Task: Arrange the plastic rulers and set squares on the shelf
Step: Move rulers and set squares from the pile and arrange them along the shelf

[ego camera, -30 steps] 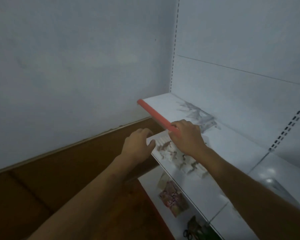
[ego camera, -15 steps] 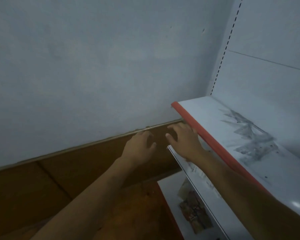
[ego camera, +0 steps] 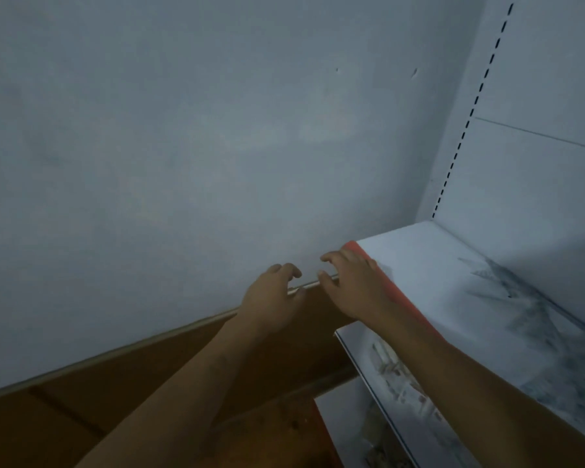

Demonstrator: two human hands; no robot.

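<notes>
A white shelf point(ego camera: 429, 265) with a red front edge point(ego camera: 390, 288) fills the right side. Clear plastic rulers and set squares point(ego camera: 534, 305) lie on it as a greyish, blurry heap near the back panel. My right hand point(ego camera: 352, 285) hovers at the shelf's left front corner, fingers loosely curled and holding nothing. My left hand point(ego camera: 274, 295) hangs in the air just left of it, away from the shelf, fingers also loosely curled and empty. Both forearms reach in from the bottom.
A lower white shelf point(ego camera: 348, 342) holds pale small items point(ego camera: 399, 376). A plain grey wall point(ego camera: 183, 146) rises to the left above a brown wooden skirting point(ego camera: 115, 393). A slotted upright point(ego camera: 466, 123) runs up the shelf's back panel.
The view has swung left and up. Both hands moved off the lower shelf and up to the left front corner of the red-edged shelf.
</notes>
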